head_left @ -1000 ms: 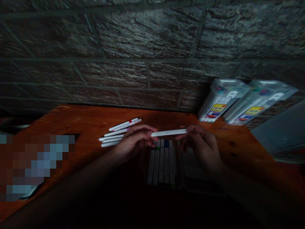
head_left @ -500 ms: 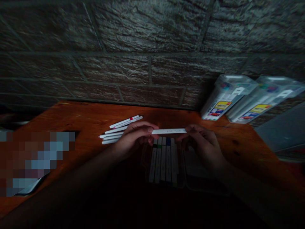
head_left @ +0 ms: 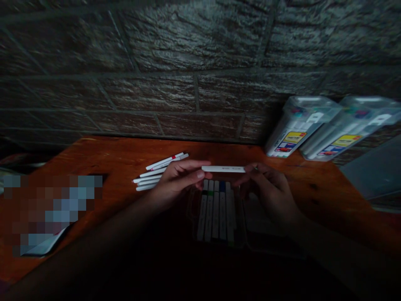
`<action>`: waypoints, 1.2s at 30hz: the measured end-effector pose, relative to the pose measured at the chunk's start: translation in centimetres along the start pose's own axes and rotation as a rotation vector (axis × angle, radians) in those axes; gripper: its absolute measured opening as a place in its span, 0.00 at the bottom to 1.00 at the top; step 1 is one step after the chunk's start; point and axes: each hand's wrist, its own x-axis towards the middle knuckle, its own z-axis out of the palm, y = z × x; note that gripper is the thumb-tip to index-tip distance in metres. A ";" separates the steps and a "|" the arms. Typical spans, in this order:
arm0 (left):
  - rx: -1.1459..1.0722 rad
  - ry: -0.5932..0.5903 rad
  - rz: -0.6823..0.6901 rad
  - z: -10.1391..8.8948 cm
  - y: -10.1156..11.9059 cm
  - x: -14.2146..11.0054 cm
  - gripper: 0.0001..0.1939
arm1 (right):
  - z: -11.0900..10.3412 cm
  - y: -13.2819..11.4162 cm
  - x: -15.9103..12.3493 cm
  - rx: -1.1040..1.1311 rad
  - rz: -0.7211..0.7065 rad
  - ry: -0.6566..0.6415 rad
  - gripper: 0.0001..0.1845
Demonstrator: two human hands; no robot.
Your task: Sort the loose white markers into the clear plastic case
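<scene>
A white marker [head_left: 223, 169] lies level between my two hands above the wooden table [head_left: 119, 159]. My left hand [head_left: 178, 177] pinches its left end with thumb and fingers. My right hand [head_left: 266, 188] grips its right end. Below the marker sits an open case [head_left: 216, 213] with several white markers lined up in it. To the left of my left hand, several loose white markers [head_left: 156, 171] lie in a fan on the table; one has a red band.
Two clear plastic marker boxes [head_left: 297, 125] [head_left: 347, 129] with yellow labels lean against the dark brick wall at the back right. A grey flat thing [head_left: 372, 171] lies at the right edge. A blurred-out patch [head_left: 53, 209] covers the table's left.
The marker stays held between both hands, now more level. My left thumb and fingers have shifted a little on its left end. The view has drifted slightly.
</scene>
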 end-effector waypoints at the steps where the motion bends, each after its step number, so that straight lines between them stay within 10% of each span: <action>1: 0.011 -0.005 0.010 0.0 0.0 0.0 0.13 | 0.0 0.0 0.0 0.008 -0.002 0.005 0.20; 36: -0.021 -0.087 -0.036 -0.3 -0.2 -0.3 0.15 | -0.1 0.1 0.0 0.008 -0.014 0.015 0.18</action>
